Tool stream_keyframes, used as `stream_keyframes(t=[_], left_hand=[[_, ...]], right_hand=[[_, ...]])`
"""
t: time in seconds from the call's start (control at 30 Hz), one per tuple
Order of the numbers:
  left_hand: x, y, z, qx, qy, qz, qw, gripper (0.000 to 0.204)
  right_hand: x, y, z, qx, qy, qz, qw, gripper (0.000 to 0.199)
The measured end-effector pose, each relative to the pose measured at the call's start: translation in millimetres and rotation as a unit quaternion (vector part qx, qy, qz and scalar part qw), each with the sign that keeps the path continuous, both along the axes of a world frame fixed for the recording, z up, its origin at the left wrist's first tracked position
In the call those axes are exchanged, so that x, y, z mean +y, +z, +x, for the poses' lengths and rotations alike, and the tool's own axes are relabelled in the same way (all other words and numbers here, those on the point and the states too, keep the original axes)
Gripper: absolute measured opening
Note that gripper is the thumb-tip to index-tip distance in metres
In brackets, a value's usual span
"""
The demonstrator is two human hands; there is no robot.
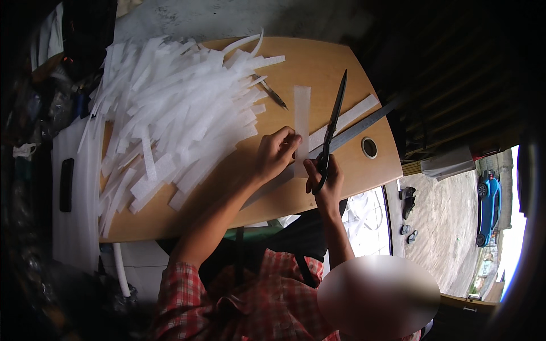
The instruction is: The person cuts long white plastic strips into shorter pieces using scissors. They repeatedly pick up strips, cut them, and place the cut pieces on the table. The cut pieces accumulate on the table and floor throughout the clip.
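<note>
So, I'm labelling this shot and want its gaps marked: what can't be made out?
In the head view:
Scissors: handle loops partly covered by the right hand.
Slim tool: upper end lost among the piled white strips.
Pile: lower strips buried under others, so no count.
Grey ruler: partly blocked by the scissors.

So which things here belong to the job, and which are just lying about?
In the job:
scissors, in the right hand
white strip, in the left hand
likely the strip pile, metal ruler, pointed tool

Apparently unrelated:
dark phone-shaped object
shoes outside
blue car
</note>
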State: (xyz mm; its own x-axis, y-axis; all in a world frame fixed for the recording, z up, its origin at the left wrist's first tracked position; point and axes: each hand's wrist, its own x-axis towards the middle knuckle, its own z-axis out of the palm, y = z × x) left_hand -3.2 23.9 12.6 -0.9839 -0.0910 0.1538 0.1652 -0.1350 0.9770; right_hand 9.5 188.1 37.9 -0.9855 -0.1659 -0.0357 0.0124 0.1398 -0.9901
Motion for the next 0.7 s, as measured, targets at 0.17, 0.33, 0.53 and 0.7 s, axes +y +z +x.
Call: stream_keyframes(t=[0.17,0.33,0.53,0.7], left_hand=[[-25,18,-3,-0.023,0.119,0.109,0.987,0.024],[-30,19,-4,0.024,0.216,0.153,0.964,0.028],[-26,10,-5,0.071,0.287,0.037,0.955,0.025],[-27,14,-6,0.039,0.322,0.075,0.943,0.027]], right_hand=[[39,1,25,-0.012,0.167,0.012,0.986,0.078],[49,8,55,-0.022,0.237,0.14,0.961,0.086],[49,8,60,-0.04,0.26,0.171,0.95,0.087],[52,6,62,-0.053,0.279,0.158,0.946,0.088]])
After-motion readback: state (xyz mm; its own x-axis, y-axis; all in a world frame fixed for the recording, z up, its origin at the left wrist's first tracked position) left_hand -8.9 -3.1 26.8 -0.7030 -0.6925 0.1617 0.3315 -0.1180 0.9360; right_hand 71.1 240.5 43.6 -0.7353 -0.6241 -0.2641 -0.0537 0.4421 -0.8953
